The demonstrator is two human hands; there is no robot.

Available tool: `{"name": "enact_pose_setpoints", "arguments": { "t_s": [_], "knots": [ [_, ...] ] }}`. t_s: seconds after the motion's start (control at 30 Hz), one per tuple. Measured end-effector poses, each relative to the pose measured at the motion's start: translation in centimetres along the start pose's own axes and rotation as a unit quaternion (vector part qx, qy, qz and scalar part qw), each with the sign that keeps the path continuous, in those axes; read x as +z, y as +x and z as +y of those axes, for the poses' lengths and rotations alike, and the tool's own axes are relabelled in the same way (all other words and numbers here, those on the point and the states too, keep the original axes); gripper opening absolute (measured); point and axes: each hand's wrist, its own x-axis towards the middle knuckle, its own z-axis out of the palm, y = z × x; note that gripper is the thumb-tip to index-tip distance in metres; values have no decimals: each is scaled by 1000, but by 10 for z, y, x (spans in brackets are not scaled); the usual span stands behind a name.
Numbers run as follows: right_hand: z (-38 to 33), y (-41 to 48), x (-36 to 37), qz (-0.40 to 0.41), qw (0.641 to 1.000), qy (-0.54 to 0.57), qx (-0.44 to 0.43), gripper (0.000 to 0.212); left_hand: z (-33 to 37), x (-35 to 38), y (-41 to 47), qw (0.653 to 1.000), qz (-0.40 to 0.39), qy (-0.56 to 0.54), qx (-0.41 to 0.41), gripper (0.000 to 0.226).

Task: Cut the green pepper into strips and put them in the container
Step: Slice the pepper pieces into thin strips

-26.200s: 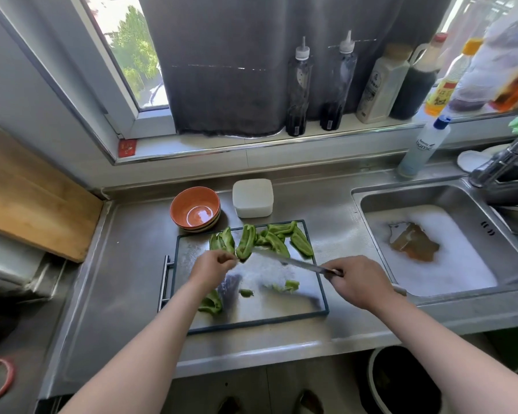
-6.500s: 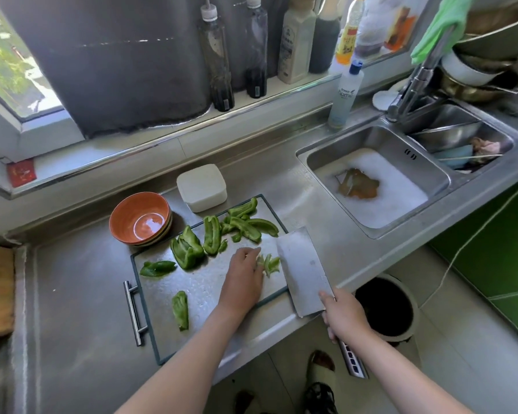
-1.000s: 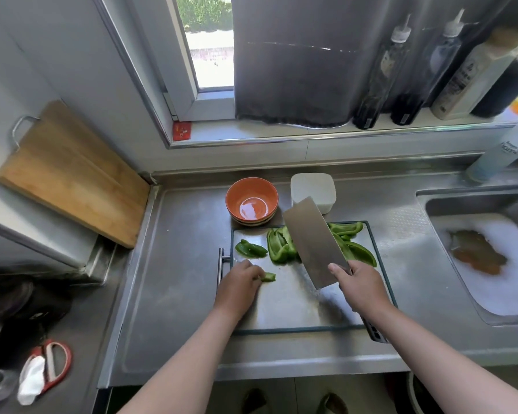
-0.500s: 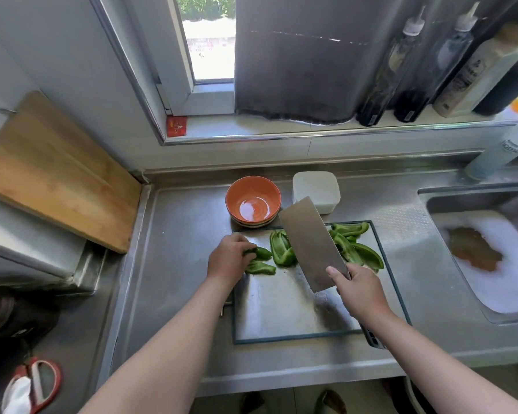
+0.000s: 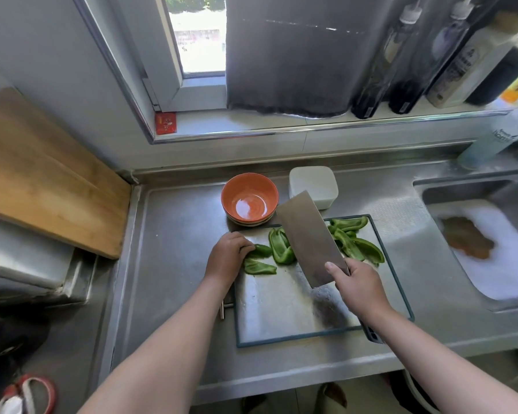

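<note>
Recorder: Pepper pieces (image 5: 353, 243) lie across the far half of the cutting board (image 5: 281, 315), green, in loose groups. The board sits flat on the steel counter (image 5: 177, 249).

Checker: Left hand?

Recorder: Left hand (image 5: 226, 258) is at the board's far left corner. Its fingers are curled close together over the end of the left strip (image 5: 262, 251), gripping it against the board. A second strip (image 5: 259, 268) lies just nearer, beside the hand.

Checker: Right hand?

Recorder: Right hand (image 5: 361, 289) is wrapped round the handle of the cleaver (image 5: 308, 240), thumb stretched along the flat of the blade. The blade is held above the board, tilted, broad face toward the camera, far end pointing at the white container (image 5: 313, 185). It hides part of the pepper pile.

Checker: Container position?

Recorder: It stands on the counter just beyond the board's far edge, with the orange bowl (image 5: 251, 186) near on its left. Whether the two touch, I cannot tell. Foamy water fills the sink (image 5: 467, 192) at right.
</note>
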Motion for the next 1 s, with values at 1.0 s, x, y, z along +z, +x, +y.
{"name": "enact_pose_setpoints", "arguments": {
  "t_s": [1.0],
  "knots": [
    [229, -80, -360, 217, 951, -100, 196, 32, 437, 303, -83, 885, -449, -23, 118, 16]
  ]
}}
